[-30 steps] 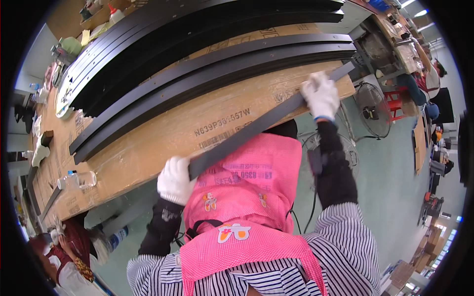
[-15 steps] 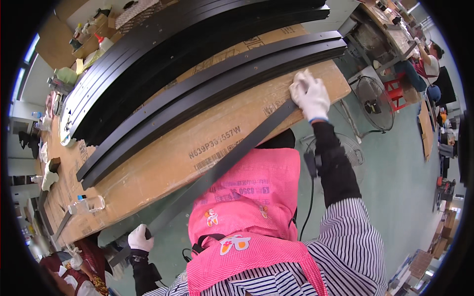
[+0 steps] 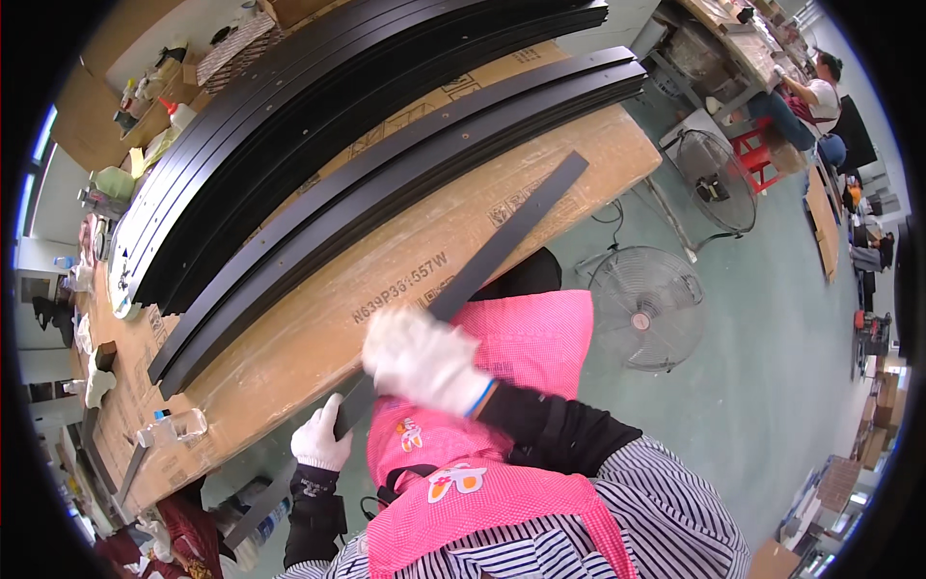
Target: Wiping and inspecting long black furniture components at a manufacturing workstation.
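The person's left hand point(image 3: 321, 436), in a white glove, is gripping a long, flat black strip point(image 3: 511, 236), with the thumb lying along its edge. The right hand point(image 3: 420, 359), gloved also, is covering the strip a little farther up; it is appearing blurred, so I cannot tell whether its fingers are closing around it. The two hands are staying near each other, but not touching. The strip is slanting over the front edge of a cardboard-covered workbench point(image 3: 280, 376): its upper end is pointing to the far right, above the cardboard, and its lower part is extending past the left hand, outside the bench. Behind it, a narrow stack of black strips point(image 3: 453, 140) is lying along the bench, and a wider stack point(image 3: 289, 106) is lying beyond. A clear bottle point(image 3: 178, 427) is lying near the left front edge. On the floor at right, a round fan point(image 3: 644, 309) is standing.
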`<action>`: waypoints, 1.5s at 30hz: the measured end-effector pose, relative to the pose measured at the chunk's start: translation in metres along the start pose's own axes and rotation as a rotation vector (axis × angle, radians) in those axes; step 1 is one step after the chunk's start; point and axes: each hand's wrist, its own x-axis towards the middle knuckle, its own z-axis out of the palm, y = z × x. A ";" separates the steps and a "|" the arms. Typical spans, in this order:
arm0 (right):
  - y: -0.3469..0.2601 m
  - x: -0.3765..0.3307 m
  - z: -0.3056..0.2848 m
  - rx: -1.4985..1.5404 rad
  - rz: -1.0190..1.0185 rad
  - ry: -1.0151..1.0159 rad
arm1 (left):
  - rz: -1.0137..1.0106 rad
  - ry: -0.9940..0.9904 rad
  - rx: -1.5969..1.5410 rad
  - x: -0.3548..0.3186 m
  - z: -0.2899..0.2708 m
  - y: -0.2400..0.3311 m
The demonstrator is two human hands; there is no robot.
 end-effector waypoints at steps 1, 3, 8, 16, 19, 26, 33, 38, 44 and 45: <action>-0.027 -0.027 0.024 0.453 0.116 0.080 | 0.030 -0.003 0.002 -0.005 0.001 -0.010; 0.024 -0.002 -0.011 0.381 0.261 -0.099 | 0.039 0.069 -0.004 -0.036 0.008 -0.040; 0.273 -0.038 -0.024 -0.008 1.071 -0.247 | 0.014 0.072 0.007 -0.051 0.007 -0.050; 0.379 -0.076 -0.008 -0.211 1.180 -0.269 | 0.024 -0.003 0.064 -0.072 0.011 -0.052; 0.393 -0.048 -0.019 0.402 1.271 0.096 | 0.018 -0.027 0.018 -0.080 0.013 -0.049; 0.390 0.060 0.001 0.855 0.973 0.107 | 0.010 -0.101 -0.145 -0.074 0.006 -0.027; 0.331 0.128 0.005 -0.063 0.493 -0.462 | -0.179 -0.402 -0.562 -0.085 -0.010 0.001; 0.305 0.125 0.001 -0.182 0.606 -0.389 | -0.092 -0.503 -1.059 -0.102 0.011 -0.019; 0.338 0.109 -0.039 0.056 0.623 -0.302 | -0.110 -0.735 -1.185 -0.098 -0.005 -0.032; 0.339 0.111 -0.051 0.117 0.616 -0.297 | -0.174 -0.739 -1.271 -0.100 -0.005 -0.031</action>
